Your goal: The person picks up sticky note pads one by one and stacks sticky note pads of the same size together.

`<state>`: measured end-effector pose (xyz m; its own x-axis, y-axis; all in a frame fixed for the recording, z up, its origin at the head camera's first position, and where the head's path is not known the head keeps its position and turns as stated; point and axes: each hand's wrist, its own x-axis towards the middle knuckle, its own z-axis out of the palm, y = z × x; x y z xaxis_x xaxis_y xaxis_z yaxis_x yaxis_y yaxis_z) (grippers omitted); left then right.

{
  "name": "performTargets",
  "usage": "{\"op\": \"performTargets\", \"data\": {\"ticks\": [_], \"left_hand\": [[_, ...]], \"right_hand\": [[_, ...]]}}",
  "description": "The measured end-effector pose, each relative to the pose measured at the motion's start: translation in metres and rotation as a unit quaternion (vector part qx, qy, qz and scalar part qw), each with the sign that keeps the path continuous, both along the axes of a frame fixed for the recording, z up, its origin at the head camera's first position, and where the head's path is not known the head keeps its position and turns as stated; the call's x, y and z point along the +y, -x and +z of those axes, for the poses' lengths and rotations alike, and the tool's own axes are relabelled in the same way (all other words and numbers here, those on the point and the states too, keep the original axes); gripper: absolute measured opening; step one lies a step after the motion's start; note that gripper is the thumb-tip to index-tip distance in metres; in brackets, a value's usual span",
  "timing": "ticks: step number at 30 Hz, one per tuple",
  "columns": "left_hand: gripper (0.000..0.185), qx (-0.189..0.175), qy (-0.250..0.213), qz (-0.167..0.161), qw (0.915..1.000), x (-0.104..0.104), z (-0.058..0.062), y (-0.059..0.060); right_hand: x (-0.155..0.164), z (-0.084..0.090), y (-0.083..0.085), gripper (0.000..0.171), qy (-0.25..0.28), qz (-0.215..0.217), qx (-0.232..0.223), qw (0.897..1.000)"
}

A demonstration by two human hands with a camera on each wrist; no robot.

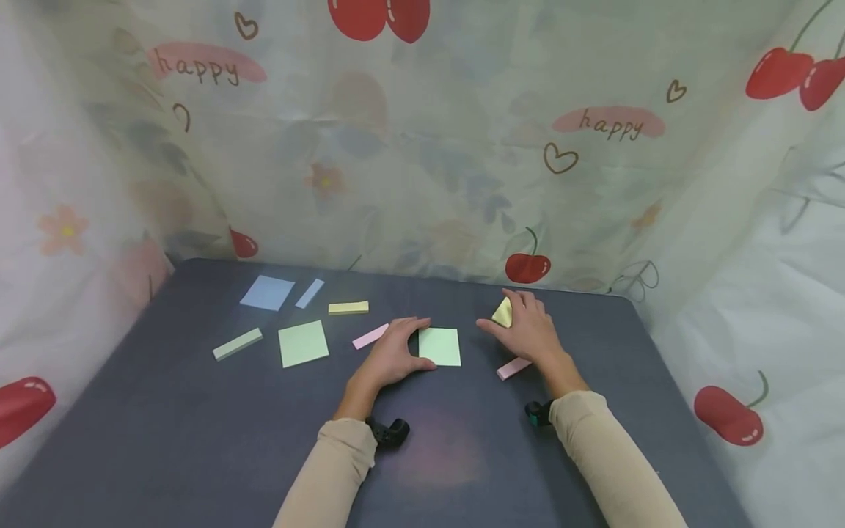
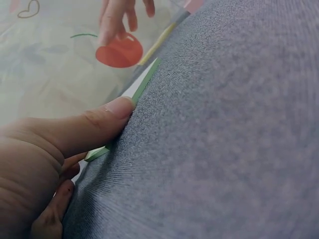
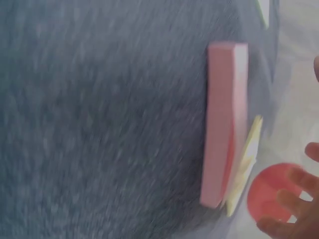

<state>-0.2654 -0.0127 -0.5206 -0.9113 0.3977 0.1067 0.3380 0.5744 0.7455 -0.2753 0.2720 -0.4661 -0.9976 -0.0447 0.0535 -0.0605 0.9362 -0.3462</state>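
Head view, left hand (image 1: 391, 357): rested at the left edge of the green note pad (image 1: 439, 346), thumb curled along its near corner, holding it down on the dark table (image 1: 165, 425).
Head view, right hand (image 1: 528, 331): fingers curled round a yellow note (image 1: 503, 313), lifted at an angle off the table; pink strip pad (image 1: 513, 368) just beside the wrist.
Head view, surroundings: blue pad (image 1: 267, 292), second green pad (image 1: 303, 342) and narrow strips well apart to the left.
Left wrist view: thumb (image 2: 94, 127) pressed against the green pad's edge (image 2: 144, 84).
Right wrist view: blurred; pink strip pad (image 3: 224, 124) close, yellow sheet (image 3: 245, 167) behind it; grip not discernible here.
Step, as judged: yellow note pinched up, green pad steadied.
Next move, as judged: would call for a gentle, aligned placing.
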Motion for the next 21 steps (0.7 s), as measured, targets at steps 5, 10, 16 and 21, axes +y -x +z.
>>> {"op": "performTargets", "data": {"ticks": [5,10,16,21], "left_hand": [[0.083,0.002,0.003,-0.001,1.0,-0.001,-0.002,0.001],[0.083,0.001,0.002,0.001,1.0,-0.001,-0.004,0.0],[0.083,0.008,-0.001,-0.002,1.0,-0.001,-0.003,0.0],[0.083,0.008,0.0,-0.001,1.0,-0.002,-0.002,0.001]], "right_hand": [[0.015,-0.008,0.007,0.101,0.012,0.01,-0.021,1.0],[0.03,-0.013,0.014,0.105,0.036,0.019,-0.049,0.998],[0.042,-0.015,0.02,0.108,0.04,0.004,-0.06,0.997],[0.045,-0.015,0.023,0.108,0.037,0.003,-0.08,0.996]]}}
